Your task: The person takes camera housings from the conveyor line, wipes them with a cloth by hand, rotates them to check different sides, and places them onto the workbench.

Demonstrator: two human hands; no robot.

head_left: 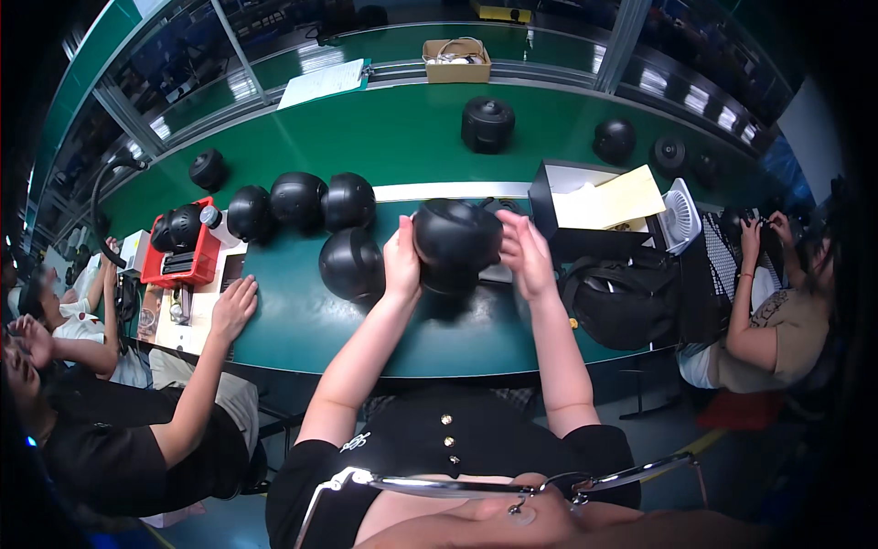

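A glossy black rounded device (457, 233) is in front of me over the green table, its underside dark and blurred. My left hand (401, 265) presses against its left side, fingers closed along the shell. On the other side, my right hand (528, 256) has its fingers apart, palm toward the device. Its fingertips are at the device's right edge; whether they touch is unclear. Just left of my left hand sits another black rounded device (352, 263). Behind that one, several similar devices (298, 201) stand in a row. Some dark items behind the held device are partly hidden.
A red bin (206, 252) with black parts stands left, near a co-worker's hand (236, 306). To the right are a black box (549, 215) with papers, a black bag (622, 302) and a white fan (679, 215). More devices (487, 123) and a cardboard box (456, 69) lie beyond.
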